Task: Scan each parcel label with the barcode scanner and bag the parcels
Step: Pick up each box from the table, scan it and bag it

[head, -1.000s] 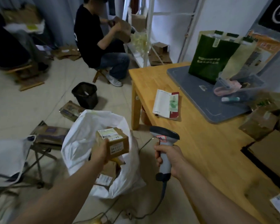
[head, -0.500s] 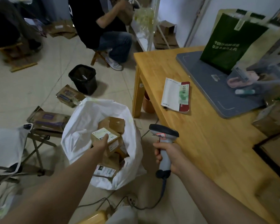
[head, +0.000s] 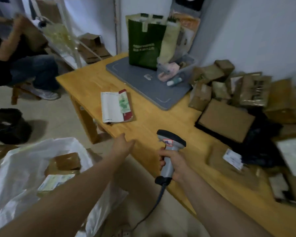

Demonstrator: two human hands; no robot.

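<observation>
My right hand grips the handle of the grey barcode scanner, held upright over the front edge of the wooden table. My left hand is empty with fingers straight, stretched over the table's edge. The white bag stands open on the floor at lower left, with brown labelled parcels inside. A heap of brown parcels lies on the right of the table, one flat box nearest the scanner.
A booklet lies on the table beside a grey mat carrying a green bag and a clear tub. A seated person works at upper left. A black bin stands on the floor.
My left hand let the labelled parcel go into the white bag and has swung up to the table edge, empty. The view has turned right towards the parcel heap.
</observation>
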